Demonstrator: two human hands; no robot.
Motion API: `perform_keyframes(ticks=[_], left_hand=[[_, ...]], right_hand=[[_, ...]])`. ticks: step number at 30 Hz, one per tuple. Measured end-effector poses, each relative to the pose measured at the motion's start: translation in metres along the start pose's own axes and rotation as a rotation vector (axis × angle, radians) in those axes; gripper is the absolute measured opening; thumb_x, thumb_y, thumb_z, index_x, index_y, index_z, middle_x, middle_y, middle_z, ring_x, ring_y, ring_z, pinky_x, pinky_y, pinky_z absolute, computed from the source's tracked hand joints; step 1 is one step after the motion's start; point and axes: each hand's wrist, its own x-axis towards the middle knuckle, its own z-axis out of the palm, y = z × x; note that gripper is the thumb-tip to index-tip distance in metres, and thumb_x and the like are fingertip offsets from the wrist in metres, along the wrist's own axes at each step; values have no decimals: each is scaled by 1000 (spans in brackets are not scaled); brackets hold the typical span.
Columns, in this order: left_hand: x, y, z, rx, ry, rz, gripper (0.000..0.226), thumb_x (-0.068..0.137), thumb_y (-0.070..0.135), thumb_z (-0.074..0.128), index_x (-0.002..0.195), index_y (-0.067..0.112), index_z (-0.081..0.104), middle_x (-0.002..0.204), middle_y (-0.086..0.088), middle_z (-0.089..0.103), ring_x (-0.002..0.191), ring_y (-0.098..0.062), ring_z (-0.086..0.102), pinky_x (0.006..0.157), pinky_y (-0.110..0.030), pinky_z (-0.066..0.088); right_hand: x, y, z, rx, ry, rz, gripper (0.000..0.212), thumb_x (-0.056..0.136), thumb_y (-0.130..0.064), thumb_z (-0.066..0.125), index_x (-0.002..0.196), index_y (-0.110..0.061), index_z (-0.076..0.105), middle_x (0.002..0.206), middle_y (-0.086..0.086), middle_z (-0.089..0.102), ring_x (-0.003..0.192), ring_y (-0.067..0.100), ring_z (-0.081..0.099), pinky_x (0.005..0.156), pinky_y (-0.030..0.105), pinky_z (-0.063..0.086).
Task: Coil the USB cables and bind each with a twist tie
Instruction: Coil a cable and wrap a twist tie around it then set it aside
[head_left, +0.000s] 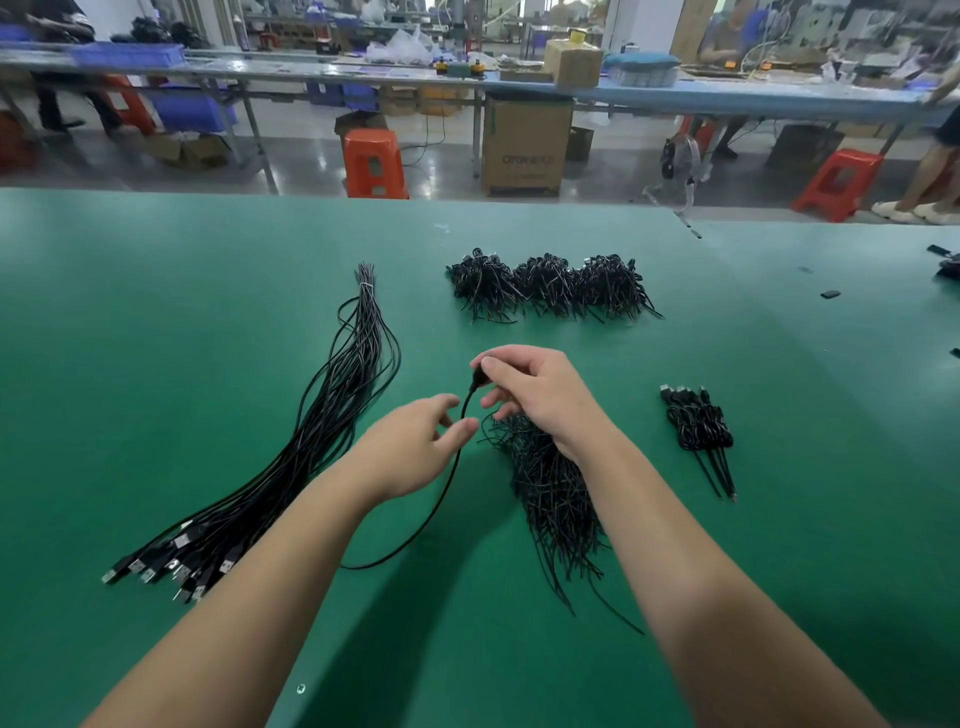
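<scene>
Green table (156, 312): work surface. Uncoiled USB cables (311, 431), one long tied bundle, left of the hands. Twist-tie pile (550, 488), under the right wrist. Right hand (535, 395): fingers pinching one cable (452, 467) by its end. Left hand (415, 447): thumb and forefinger loosely parted around that cable's strand.

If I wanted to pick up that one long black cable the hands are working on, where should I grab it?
Probably grab the cable on its bare middle stretch, coming down from above. That part lies free on the green table, with open space on both sides. The right hand already pinches the top end, and the left hand is by the upper part, so lower down is easiest.
</scene>
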Motion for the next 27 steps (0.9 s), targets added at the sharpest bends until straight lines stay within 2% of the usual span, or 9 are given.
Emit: perform_keyframes(ticks=[2,5,9,11,15,18,21,24,27], left_hand=[[4,8,-2,34,-8,2,50,101,55,35,132,20,53,126,2,64,116,-23,59,97,-41,47],[6,13,1,94,19,34,40,103,49,28,85,21,50,78,1,59,82,-28,57,69,-37,44],[6,16,6,165,69,7,45,103,46,24,69,21,39,70,2,53,69,-21,51,61,-35,35],[4,18,6,186,19,-14,50,103,49,21,74,19,50,78,0,60,74,-21,55,67,-35,40],[3,22,1,173,-94,-14,59,101,47,15,114,15,62,109,-4,68,102,-26,61,93,-42,48],[3,23,-3,136,-142,-36,59,100,45,16,119,12,61,110,-6,68,102,-25,62,95,-44,47],[2,22,-6,64,-193,-69,60,98,45,18,121,10,61,112,-7,68,101,-25,63,96,-45,47],[0,21,-8,-36,-235,-79,55,97,43,19,132,25,58,122,0,66,111,-21,59,103,-42,44],[1,15,-8,-102,-203,-47,51,102,40,18,145,37,46,127,3,63,118,-18,57,105,-38,41]], right_hand=[[-2,0,3,-59,2,-38,16,97,-18,63,93,-22,77,85,-3,74,67,9,61,57,25,52],[-3,-1,4,-98,0,-47,16,95,-21,64,89,-26,79,74,-5,70,62,5,54,55,23,48],[-5,-1,2,-186,-28,-50,14,94,-27,66,90,-27,79,62,-9,62,56,6,49,54,22,44],[-6,0,1,-216,-55,-58,13,93,-29,67,90,-26,79,62,-6,59,55,7,45,54,23,41],[-5,1,0,-240,-62,-65,14,92,-31,67,91,-24,79,57,-13,55,52,6,42,54,22,37],[-4,2,-2,-246,-76,-86,14,93,-31,67,93,-24,79,59,-12,57,53,5,41,54,19,36],[-4,3,0,-283,-104,-125,12,94,-31,66,92,-28,78,73,5,70,62,8,48,61,24,40],[-2,5,1,-325,-109,-153,10,92,-34,67,92,-33,77,86,8,73,69,11,54,66,30,47],[-2,9,5,-273,-24,-139,17,87,-46,68,94,-31,72,67,-8,61,59,5,48,58,24,45]])
